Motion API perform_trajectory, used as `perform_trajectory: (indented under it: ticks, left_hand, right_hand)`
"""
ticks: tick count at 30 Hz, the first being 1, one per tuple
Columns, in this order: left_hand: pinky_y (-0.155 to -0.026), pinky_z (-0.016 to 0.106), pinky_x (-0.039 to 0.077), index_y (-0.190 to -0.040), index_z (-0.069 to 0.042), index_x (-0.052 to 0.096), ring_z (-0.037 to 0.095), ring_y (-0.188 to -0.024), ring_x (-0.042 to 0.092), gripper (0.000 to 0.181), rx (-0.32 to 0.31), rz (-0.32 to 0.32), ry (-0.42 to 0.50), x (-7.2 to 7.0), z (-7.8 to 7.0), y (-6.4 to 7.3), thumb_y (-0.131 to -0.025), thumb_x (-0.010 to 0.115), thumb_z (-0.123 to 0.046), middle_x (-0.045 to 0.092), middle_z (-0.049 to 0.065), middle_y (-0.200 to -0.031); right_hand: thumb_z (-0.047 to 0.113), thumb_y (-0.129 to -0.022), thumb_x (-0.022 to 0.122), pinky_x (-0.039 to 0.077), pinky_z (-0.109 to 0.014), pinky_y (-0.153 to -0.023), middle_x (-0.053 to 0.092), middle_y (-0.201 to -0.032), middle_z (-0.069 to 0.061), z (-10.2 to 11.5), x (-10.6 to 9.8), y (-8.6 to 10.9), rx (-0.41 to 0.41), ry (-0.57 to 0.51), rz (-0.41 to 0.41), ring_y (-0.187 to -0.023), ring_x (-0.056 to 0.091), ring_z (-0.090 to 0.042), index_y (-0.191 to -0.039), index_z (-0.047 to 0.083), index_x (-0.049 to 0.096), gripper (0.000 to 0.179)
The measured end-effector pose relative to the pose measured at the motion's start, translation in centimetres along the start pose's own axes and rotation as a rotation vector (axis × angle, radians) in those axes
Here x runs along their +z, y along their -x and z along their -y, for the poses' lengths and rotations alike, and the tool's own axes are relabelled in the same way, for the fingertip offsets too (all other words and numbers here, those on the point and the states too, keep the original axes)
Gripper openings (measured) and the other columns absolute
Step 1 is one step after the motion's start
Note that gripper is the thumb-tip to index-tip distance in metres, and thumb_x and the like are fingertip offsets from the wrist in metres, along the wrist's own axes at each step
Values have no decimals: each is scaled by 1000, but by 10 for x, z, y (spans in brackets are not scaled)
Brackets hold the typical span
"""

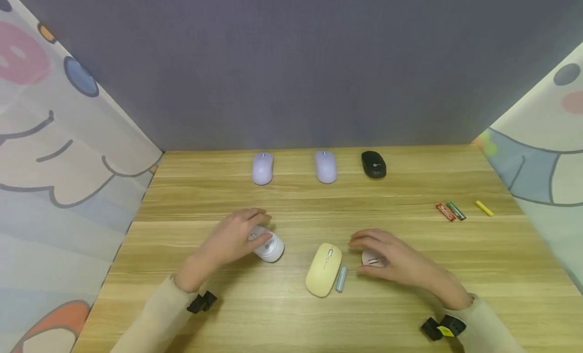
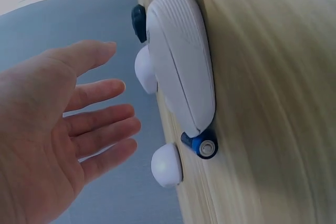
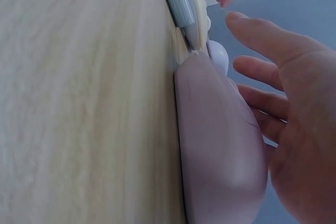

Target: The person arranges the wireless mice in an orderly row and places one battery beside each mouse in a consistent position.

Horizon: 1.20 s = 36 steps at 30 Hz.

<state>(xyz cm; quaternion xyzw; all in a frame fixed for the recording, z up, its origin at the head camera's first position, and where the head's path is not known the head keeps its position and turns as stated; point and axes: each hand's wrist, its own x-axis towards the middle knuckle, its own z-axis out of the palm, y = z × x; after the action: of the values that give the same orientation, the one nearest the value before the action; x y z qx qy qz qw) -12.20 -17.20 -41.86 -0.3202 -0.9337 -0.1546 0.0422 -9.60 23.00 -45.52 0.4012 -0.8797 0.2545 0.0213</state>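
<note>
My left hand [image 1: 234,236] hovers over a white computer mouse [image 1: 272,249], its fingers relaxed. In the left wrist view a gap shows between that hand and the mouse. A blue battery [image 2: 206,147] lies at one end of this mouse. On the right, my right hand [image 1: 401,259] is held around a pale pink mouse [image 3: 220,145], fingers loosely bent and partly covering it in the head view. Between the hands lies a yellow mouse [image 1: 322,273], with a light blue-grey battery [image 1: 341,279] along its right side.
Two lilac mice, one at left [image 1: 262,169] and one mid-table [image 1: 325,167], stand at the back beside a black mouse [image 1: 374,164]. Toward the right lie a red battery [image 1: 445,211], a green battery [image 1: 456,210] and a yellow battery [image 1: 484,208]. A grey panel [image 1: 309,69] rises behind the wooden table [image 1: 205,191].
</note>
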Motion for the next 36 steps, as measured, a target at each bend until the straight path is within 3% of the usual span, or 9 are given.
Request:
perform_trajectory:
  ticks: [5,14,20,29,36]
  left_hand:
    - [-99,49,59,-121,-4,73,36,-115,69,39,16,-14,-7,5,-6,5,-93,78,-31,70,18,-128]
    - [-95,46,61,-124,0,71,35,-113,70,45,38,22,-20,15,-10,18,-93,78,-31,70,22,-127]
    - [-94,44,62,-122,2,72,35,-112,71,43,58,-1,-3,19,-12,19,-92,80,-27,70,22,-126]
    - [-93,43,62,-118,2,73,35,-110,72,39,82,-22,1,23,-12,19,-90,82,-24,71,22,-122]
    - [-92,42,62,-119,1,74,33,-109,72,38,71,-7,-4,24,-14,19,-92,80,-25,73,19,-120]
  right_hand:
    - [33,-83,87,54,-52,-101,66,-132,2,-2,-4,2,-15,1,5,-122,62,-22,-127,18,69,50]
    - [30,-80,89,53,-46,-99,66,-128,7,-3,-15,9,-33,-2,12,-118,63,-18,-126,19,69,51]
    - [32,-79,90,55,-40,-96,66,-127,7,-6,-20,16,-37,24,25,-114,64,-17,-126,19,69,53]
    - [31,-74,92,60,-47,-91,68,-127,3,-9,-23,22,-42,51,58,-111,65,-20,-128,21,67,60]
    - [39,-78,90,59,-53,-92,66,-132,-1,-11,-21,27,-25,95,103,-115,65,-27,-133,24,65,62]
